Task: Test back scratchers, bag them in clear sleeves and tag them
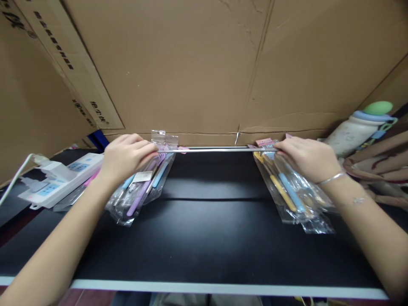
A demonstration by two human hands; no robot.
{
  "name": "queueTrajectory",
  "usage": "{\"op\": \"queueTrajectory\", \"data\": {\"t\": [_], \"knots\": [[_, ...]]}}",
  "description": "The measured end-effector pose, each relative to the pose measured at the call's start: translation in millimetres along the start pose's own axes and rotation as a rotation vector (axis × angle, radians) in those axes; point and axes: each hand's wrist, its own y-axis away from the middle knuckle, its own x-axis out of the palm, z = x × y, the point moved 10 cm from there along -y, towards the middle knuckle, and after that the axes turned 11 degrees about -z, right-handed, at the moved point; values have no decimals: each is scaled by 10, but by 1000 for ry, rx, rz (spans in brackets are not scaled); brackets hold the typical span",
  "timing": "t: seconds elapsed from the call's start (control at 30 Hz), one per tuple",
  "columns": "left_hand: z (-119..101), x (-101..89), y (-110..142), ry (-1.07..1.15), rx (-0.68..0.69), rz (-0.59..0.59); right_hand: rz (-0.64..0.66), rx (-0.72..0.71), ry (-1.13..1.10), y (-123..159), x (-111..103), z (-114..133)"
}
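Note:
A thin silvery rod (213,150) is stretched level between my two hands, near the back of the black table. My left hand (130,154) is closed around its left end, and my right hand (307,156) grips the right end. Below my left hand lie clear plastic packets (142,195) of claw-headed sticks with purple and blue handles, which look like back scratchers. More packets (290,195), with yellow and blue handles, lie below my right hand. My fingers cover both rod ends, so their shape is hidden.
A white power strip (68,178) with plugs and a cable sits at the left. At the right stand a white bottle (353,129) with a green-topped lid and a beige bag (379,165). Cardboard (191,72) walls in the back. The black tabletop (204,242) has a pale front edge.

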Motion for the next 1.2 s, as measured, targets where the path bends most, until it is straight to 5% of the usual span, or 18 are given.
{"op": "queueTrajectory", "data": {"t": [0.27,0.5,0.73,1.0,1.1,1.2], "knots": [[393,-76,145,-210,-9,-71,-8,71,124,187,103,-574],[335,-55,174,-195,36,-46,135,197,58,298,272,-752],[362,-110,170,-211,-19,-57,80,271,95,316,184,-788],[460,-217,211,-171,-96,-179,31,231,64,242,95,-568],[186,-238,116,-89,-43,-193,-82,126,10,97,-78,-207],[-346,-176,-8,58,72,-131,-108,-51,-64,-40,-165,375]]}}
